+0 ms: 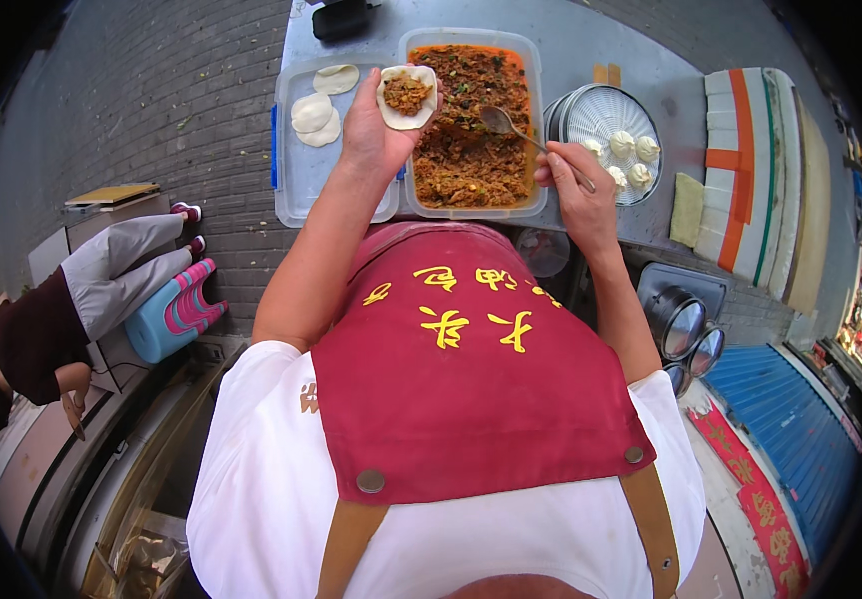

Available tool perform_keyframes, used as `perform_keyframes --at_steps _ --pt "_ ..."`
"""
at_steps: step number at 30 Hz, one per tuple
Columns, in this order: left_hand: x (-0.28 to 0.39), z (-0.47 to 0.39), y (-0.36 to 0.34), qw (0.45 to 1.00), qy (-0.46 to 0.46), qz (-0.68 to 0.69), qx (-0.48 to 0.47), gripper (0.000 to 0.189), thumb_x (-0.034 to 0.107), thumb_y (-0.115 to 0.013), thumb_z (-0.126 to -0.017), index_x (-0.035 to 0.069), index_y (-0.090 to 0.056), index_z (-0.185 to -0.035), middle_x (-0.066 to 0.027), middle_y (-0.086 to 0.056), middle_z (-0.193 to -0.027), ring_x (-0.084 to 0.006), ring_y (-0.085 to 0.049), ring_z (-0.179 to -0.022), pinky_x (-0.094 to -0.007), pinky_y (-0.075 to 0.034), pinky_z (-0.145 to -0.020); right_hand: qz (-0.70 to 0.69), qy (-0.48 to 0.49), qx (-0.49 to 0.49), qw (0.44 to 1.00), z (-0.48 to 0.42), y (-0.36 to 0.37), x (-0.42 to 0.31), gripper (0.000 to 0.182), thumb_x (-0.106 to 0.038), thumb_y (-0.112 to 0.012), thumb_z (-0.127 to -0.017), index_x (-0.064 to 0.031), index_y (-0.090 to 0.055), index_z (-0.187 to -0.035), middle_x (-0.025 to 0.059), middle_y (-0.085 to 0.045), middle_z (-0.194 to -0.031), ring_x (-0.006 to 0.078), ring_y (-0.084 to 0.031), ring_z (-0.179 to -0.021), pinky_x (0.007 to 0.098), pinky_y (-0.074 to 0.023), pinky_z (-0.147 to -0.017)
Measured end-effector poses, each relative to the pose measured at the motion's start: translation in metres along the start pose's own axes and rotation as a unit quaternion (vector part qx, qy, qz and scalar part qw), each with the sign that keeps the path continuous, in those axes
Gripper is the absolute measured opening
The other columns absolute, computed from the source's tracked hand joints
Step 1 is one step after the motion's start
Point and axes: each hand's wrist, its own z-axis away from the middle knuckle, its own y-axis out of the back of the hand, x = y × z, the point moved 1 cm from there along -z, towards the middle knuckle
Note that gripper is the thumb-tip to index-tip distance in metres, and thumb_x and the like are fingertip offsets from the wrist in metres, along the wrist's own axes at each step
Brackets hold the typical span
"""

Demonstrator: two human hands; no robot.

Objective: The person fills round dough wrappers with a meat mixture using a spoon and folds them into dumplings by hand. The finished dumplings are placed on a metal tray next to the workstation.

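On the palm of my left hand (375,131) lies a round dough wrapper (422,118) with a mound of chopped brown filling (405,93) at its centre. My right hand (575,183) grips the handle of a metal spoon (498,120). The spoon's bowl is over a clear plastic tub (540,97) of reddish, oily filling (468,161); whether it touches the filling I cannot tell. Several flat dough wrappers (312,112) rest on a translucent plastic lid (304,183) left of the tub. Right of it, several pleated buns (621,144) sit in a round steamer tray (605,112).
A metal table (596,45) carries these things, with a black object (341,19) at its far left. White foam boxes (723,135) with orange tape stand right of the table. Round metal containers (682,322) are at lower right. To the left are a person (34,337) and stacked plastic stools (169,314).
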Motion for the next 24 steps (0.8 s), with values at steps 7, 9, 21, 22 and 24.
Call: perform_keyframes --at_steps 7,9,21,22,24 --pt "0.02 0.038 0.01 0.998 -0.022 -0.036 0.053 0.049 0.035 -0.035 -0.113 -0.003 -0.043 -0.143 -0.0247 -0.056 -0.139 -0.0373 -0.057 -0.128 -0.0533 -0.051 -0.109 0.22 0.16 -0.09 0.958 -0.017 -0.047 0.075 0.015 -0.002 -0.067 -0.094 0.0009 -0.071 -0.108 0.0163 -0.068 -0.095 0.0355 -0.069 -0.088 0.0401 -0.0552 -0.077" --pt "0.022 0.045 0.014 0.998 -0.022 -0.031 0.058 0.049 0.035 -0.036 -0.113 -0.003 -0.041 -0.144 -0.0252 -0.055 -0.14 -0.0373 -0.057 -0.129 -0.053 -0.051 -0.11 0.216 0.134 -0.096 0.962 -0.017 -0.051 0.082 0.013 -0.003 -0.067 -0.094 0.0015 -0.071 -0.106 0.0164 -0.069 -0.095 0.0354 -0.069 -0.089 0.0401 -0.0552 -0.078" --pt "0.024 0.057 0.039 0.996 -0.035 0.017 0.08 0.048 0.034 -0.035 -0.113 -0.006 -0.05 -0.135 -0.0263 -0.06 -0.132 -0.0396 -0.062 -0.122 -0.0507 -0.055 -0.105 0.003 -0.066 -0.072 0.995 -0.023 -0.065 0.11 0.023 -0.01 -0.059 -0.1 0.0072 -0.071 -0.11 0.0103 -0.074 -0.096 0.0165 -0.073 -0.079 0.0291 -0.0587 -0.07" --pt "0.024 0.058 0.038 0.996 -0.036 0.013 0.085 0.047 0.034 -0.035 -0.113 -0.006 -0.05 -0.135 -0.0266 -0.06 -0.132 -0.0397 -0.062 -0.122 -0.0505 -0.055 -0.105 0.008 -0.073 -0.079 0.994 -0.025 -0.066 0.108 0.024 -0.01 -0.058 -0.1 0.0072 -0.071 -0.111 0.0105 -0.074 -0.096 0.0166 -0.073 -0.079 0.0288 -0.0589 -0.07" --pt "0.025 0.058 0.039 0.996 -0.039 0.011 0.079 0.048 0.035 -0.035 -0.113 -0.006 -0.05 -0.134 -0.0268 -0.06 -0.131 -0.0396 -0.061 -0.122 -0.0508 -0.055 -0.104 -0.016 -0.102 -0.082 0.991 -0.027 -0.066 0.103 0.026 -0.013 -0.059 -0.101 0.0074 -0.071 -0.112 0.0118 -0.074 -0.093 0.0168 -0.073 -0.077 0.0291 -0.059 -0.07"
